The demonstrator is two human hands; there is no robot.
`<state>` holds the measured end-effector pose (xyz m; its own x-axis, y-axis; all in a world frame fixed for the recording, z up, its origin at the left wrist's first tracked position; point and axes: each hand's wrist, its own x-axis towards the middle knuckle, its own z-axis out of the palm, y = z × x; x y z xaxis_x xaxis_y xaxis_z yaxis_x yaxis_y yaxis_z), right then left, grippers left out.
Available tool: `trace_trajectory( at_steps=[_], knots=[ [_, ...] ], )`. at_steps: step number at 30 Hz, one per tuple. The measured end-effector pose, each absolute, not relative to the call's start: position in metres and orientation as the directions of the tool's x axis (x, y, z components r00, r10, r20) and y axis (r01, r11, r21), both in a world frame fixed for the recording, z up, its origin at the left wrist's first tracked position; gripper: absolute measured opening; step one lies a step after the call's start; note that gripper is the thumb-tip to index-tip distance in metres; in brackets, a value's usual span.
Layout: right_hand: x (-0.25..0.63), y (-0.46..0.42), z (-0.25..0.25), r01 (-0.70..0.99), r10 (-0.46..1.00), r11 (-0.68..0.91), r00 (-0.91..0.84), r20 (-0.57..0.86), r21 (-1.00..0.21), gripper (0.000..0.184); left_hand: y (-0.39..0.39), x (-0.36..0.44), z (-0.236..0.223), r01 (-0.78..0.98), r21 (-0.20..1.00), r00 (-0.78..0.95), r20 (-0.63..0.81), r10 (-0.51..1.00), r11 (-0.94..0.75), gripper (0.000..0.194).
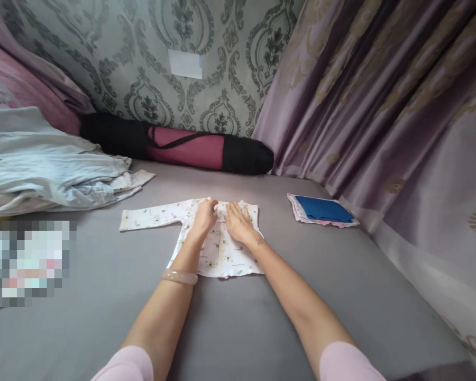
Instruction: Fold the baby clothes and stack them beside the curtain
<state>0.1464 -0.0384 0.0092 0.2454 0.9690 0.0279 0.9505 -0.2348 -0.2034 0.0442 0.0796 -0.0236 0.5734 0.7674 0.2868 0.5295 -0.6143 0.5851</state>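
Note:
A small white printed baby shirt (218,251) lies flat on the grey bed sheet (262,317), its left sleeve stretched out to the left and its right sleeve folded in. Both hands rest on the shirt's upper part near the collar. My left hand (204,216) has its fingers curled onto the cloth, and its wrist carries a pale bangle (180,276). My right hand (238,222) lies flat on the fabric with its fingers spread.
A folded stack of cloth with a blue piece on top (323,210) sits at the right by the curtain (400,132). A heap of pale bedding (43,164) lies at the left. A black and maroon roll bag (182,145) lies along the wall.

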Motion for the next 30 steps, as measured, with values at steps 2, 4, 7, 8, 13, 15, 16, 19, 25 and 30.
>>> trace_trajectory(
  at_steps=[2, 4, 7, 8, 13, 15, 16, 19, 25, 30],
  knots=[
    [0.134, -0.03, 0.004, 0.957, 0.977, -0.203, 0.211, 0.014, -0.208, 0.057, 0.076, 0.045, -0.027, 0.532, 0.565, 0.59, 0.286, 0.755, -0.631, 0.045],
    [0.128, -0.024, -0.002, 0.96, 0.982, -0.187, 0.187, -0.021, -0.209, 0.059, 0.075, 0.045, -0.03, 0.541, 0.54, 0.605, 0.283, 0.744, -0.645, 0.043],
    [0.127, -0.02, -0.008, 0.957, 0.983, -0.183, 0.171, -0.071, -0.224, 0.063, 0.074, 0.044, -0.033, 0.554, 0.504, 0.626, 0.271, 0.731, -0.662, 0.037],
    [0.128, -0.02, -0.01, 0.956, 0.983, -0.182, 0.168, -0.079, -0.229, 0.064, 0.074, 0.044, -0.033, 0.558, 0.494, 0.634, 0.266, 0.726, -0.667, 0.036],
    [0.137, -0.024, -0.013, 0.955, 0.983, -0.179, 0.164, -0.078, -0.238, 0.062, 0.071, 0.042, -0.032, 0.584, 0.437, 0.667, 0.223, 0.711, -0.684, 0.038],
    [0.141, -0.028, -0.013, 0.945, 0.976, -0.218, 0.204, -0.08, -0.246, 0.065, 0.07, 0.041, -0.032, 0.601, 0.412, 0.669, 0.209, 0.713, -0.685, 0.041],
    [0.144, -0.03, -0.012, 0.937, 0.971, -0.24, 0.226, -0.084, -0.253, 0.067, 0.069, 0.04, -0.032, 0.607, 0.406, 0.668, 0.206, 0.715, -0.683, 0.042],
    [0.15, -0.037, -0.009, 0.912, 0.955, -0.295, 0.278, -0.101, -0.285, 0.078, 0.068, 0.039, -0.03, 0.62, 0.398, 0.666, 0.191, 0.722, -0.677, 0.042],
    [0.169, -0.049, -0.006, 0.891, 0.926, -0.372, 0.337, -0.17, -0.262, 0.081, 0.065, 0.038, -0.024, 0.636, 0.388, 0.667, 0.158, 0.728, -0.667, 0.045],
    [0.183, -0.06, -0.004, 0.882, 0.895, -0.442, 0.421, -0.151, -0.162, 0.074, 0.063, 0.037, -0.018, 0.653, 0.381, 0.667, 0.123, 0.735, -0.655, 0.048]
  ],
)
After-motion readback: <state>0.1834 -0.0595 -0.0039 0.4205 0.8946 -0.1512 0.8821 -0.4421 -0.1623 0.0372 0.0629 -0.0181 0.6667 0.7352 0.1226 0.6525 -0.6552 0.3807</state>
